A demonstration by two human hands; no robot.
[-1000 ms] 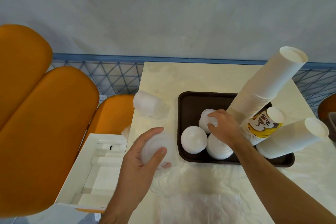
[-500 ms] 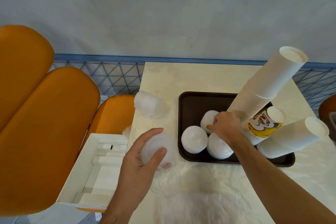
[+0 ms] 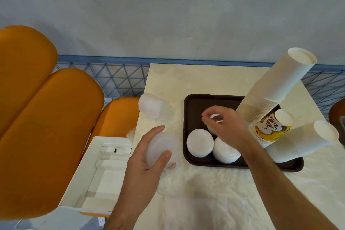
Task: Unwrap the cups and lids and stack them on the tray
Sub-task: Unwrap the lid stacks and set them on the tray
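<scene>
Lids step in hand: left hand (image 3: 147,158) grips wrapped lid stack (image 3: 161,147) just left of brown tray (image 3: 192,104). Right hand (image 3: 226,129) above tray, fingers blurred, cannot tell grip. Two lid stacks (image 3: 200,143) lie on tray, cup stacks (image 3: 276,87) at tray's right. Next, likely: strip wrap, set stack on tray.

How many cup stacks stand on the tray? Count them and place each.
3: a tall cup stack at the tray's back right, a printed stack under it, and a short one front right.

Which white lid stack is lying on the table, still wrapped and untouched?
The plastic-wrapped white lid stack lying on its side left of the brown tray. The left hand grips another; the rest stand in the tray.
</scene>
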